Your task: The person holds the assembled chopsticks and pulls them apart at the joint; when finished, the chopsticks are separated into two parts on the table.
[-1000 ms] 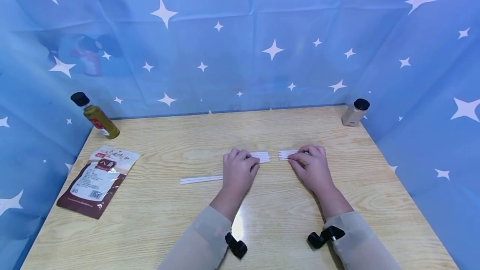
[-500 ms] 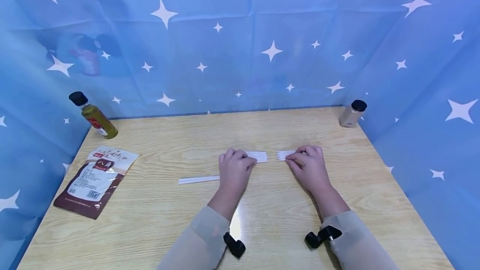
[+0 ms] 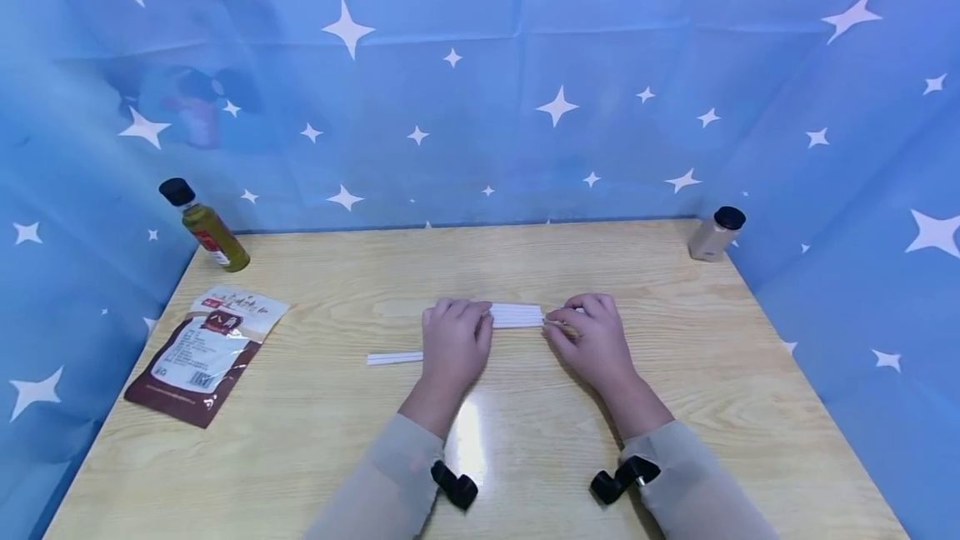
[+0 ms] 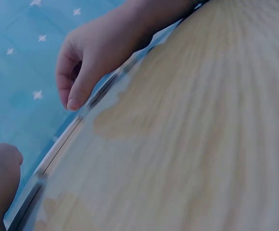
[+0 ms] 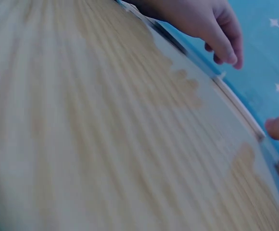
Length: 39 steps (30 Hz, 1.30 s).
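Note:
A flat row of several thin white sticks point(image 3: 516, 316) lies side by side on the wooden table between my hands. My left hand point(image 3: 452, 340) grips the row at its left part, thumb on the near side and fingers over the far side. At the right end, the thumb and forefinger of my right hand point(image 3: 595, 340) pinch the sticks. More thin white sticks point(image 3: 394, 358) extend from under the left hand. The left wrist view shows my right hand point(image 4: 98, 53) with thumb and finger together; the right wrist view shows my left hand point(image 5: 202, 21) bent over the table.
An oil bottle with a black cap point(image 3: 217, 238) stands at the back left, behind a brown and white pouch point(image 3: 198, 361). A small jar with a black lid point(image 3: 712, 236) is at the back right corner. Blue starry cloth point(image 3: 450, 140) surrounds the table point(image 3: 525, 457).
Both hands have shifted left, leaving more of the left hand's stick row in sight. The gap seen between two stick groups no longer shows; the right fingertips now meet the row. The head view shifts slightly.

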Motion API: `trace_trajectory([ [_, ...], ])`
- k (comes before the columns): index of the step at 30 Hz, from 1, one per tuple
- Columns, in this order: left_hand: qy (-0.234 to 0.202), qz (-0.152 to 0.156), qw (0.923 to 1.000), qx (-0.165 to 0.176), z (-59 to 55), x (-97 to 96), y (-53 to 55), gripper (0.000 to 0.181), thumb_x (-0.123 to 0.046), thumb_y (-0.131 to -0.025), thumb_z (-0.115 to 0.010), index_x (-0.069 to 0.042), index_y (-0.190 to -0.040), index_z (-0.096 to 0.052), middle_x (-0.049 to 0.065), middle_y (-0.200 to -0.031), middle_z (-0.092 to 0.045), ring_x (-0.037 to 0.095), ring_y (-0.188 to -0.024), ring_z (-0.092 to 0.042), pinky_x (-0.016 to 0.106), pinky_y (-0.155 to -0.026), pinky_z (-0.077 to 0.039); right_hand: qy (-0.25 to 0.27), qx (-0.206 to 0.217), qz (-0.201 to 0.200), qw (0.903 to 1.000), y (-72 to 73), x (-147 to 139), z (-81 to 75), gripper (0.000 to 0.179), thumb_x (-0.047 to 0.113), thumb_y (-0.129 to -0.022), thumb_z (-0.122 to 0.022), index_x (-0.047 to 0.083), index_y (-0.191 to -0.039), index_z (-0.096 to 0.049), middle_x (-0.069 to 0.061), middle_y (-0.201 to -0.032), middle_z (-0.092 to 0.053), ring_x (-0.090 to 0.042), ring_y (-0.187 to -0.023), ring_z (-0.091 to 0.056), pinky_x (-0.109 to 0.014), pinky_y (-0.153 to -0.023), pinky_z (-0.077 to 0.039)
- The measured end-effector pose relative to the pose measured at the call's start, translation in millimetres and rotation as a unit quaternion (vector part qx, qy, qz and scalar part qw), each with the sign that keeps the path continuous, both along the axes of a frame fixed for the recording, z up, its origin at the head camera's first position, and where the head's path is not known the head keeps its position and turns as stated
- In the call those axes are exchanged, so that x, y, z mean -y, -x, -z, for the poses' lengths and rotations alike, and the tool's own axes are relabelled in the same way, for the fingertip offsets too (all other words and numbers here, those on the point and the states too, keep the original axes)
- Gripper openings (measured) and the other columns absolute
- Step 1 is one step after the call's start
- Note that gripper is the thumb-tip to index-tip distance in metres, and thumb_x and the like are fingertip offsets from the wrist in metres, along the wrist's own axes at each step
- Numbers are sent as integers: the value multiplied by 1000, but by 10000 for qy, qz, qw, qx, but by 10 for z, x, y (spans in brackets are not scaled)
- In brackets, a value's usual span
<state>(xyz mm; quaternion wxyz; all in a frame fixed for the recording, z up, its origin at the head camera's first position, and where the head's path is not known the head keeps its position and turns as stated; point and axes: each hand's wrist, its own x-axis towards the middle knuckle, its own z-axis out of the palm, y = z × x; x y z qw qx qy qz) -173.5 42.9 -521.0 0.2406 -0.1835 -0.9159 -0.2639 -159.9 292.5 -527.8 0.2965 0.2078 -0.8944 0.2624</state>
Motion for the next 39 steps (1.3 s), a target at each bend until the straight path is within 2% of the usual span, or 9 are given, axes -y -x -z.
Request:
trace_trajectory([
  [5,-172,-8,9997,-166,24,294,31,17,-21,-96,-78,-13,-110,-82,1,-103,-79,26,-101,-65,46,-86,-47,-46,99,-269,9996,14,241,-4,10,17,-86,-89,11,-92,-84,-9,-96,-71,-33,-93,-59,-49,-84,-49],
  [9,-295,256,9988,-290,72,494,-16,20,-23,-91,-84,-12,-109,-81,3,-101,-77,27,-96,-65,46,-82,-47,-160,229,-390,9988,-4,422,-12,6,17,-87,-87,14,-91,-84,-1,-90,-69,-24,-86,-57,-41,-76,-51],
  [12,-305,503,9978,-313,103,633,-63,19,-22,-91,-83,-12,-108,-81,3,-101,-76,27,-93,-64,47,-81,-49,-243,242,-464,9983,-5,562,-10,4,17,-87,-86,16,-90,-84,1,-89,-69,-21,-84,-56,-38,-74,-51],
  [14,-308,557,9975,-298,114,725,-98,17,-20,-92,-81,-12,-107,-82,3,-101,-75,27,-93,-64,48,-82,-49,-266,244,-573,9977,0,655,-6,4,18,-87,-86,16,-91,-84,2,-89,-70,-21,-83,-56,-38,-73,-51],
  [20,-361,357,9986,-168,131,990,-216,10,-16,-94,-78,-12,-102,-82,3,-99,-73,28,-97,-64,50,-85,-48,-409,308,-910,9945,2,900,0,5,22,-89,-84,17,-92,-83,4,-90,-69,-19,-85,-58,-36,-75,-54],
  [23,-400,346,9986,-9,157,1093,-269,9,-17,-92,-81,-13,-99,-83,2,-99,-72,28,-97,-63,50,-86,-47,-453,401,-1010,9930,-15,997,4,7,23,-90,-84,17,-93,-82,5,-91,-68,-19,-84,-57,-34,-73,-53],
  [28,-539,431,9973,263,168,1138,-310,15,-20,-83,-89,-16,-96,-83,0,-101,-69,26,-96,-59,48,-84,-41,-632,533,-1199,9893,-53,1076,-28,11,22,-92,-85,14,-100,-85,2,-94,-69,-19,-83,-57,-33,-71,-52],
  [32,-590,441,9965,397,144,1119,-318,14,-17,-83,-91,-16,-95,-84,0,-101,-70,26,-96,-59,47,-85,-41,-602,687,-1189,9887,-90,1095,-53,8,15,-90,-87,13,-98,-85,1,-93,-70,-20,-83,-57,-34,-72,-52],
  [39,-607,213,9959,629,93,1108,-324,15,-18,-83,-93,-17,-95,-85,-1,-100,-73,26,-97,-62,46,-84,-43,-569,1650,-1007,9795,-106,1143,-98,5,14,-94,-82,14,-97,-78,4,-96,-70,-21,-89,-57,-39,-83,-49],
])
